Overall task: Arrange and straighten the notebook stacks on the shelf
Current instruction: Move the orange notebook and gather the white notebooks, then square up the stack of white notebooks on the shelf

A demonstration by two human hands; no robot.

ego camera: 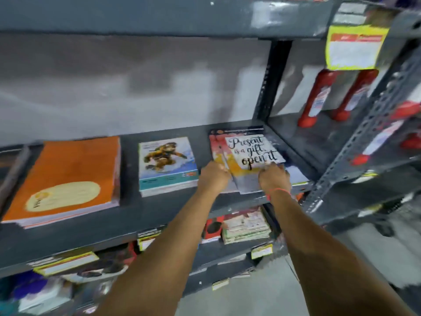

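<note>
both hands are on the stack of notebooks at the right end of the grey shelf [159,208], the one whose top cover reads "present is a gift, open it" [248,151]. the left hand [213,176] is curled over the near left corner of this lettered stack, fingers bent down onto the cover and thumb side toward the stack's left edge, so it is grasping that corner. the right hand [274,179] grips the near right part of the same stack, its fingertips pressing on the cover just under the lettering; a thin red thread [279,190] circles that wrist. the top notebook lies a little skewed between the two hands, and the blue-white edges of the notebooks beneath it show just right of the right hand. just left of the left hand, close but apart from it, lies a second stack with an animal picture [167,161] and a teal band along its near edge. well to the left of both hands lies the large orange stack [66,179] with a cream oval label, its pages slightly fanned on the near side. far right of the right hand, on the neighbouring rack beyond the dark upright post [271,80], stand red bottles [319,96] under a yellow-edged shelf tag [355,47]. below the forearms, the lower shelf holds more stacks of books [245,225], too blurred to read.
</note>
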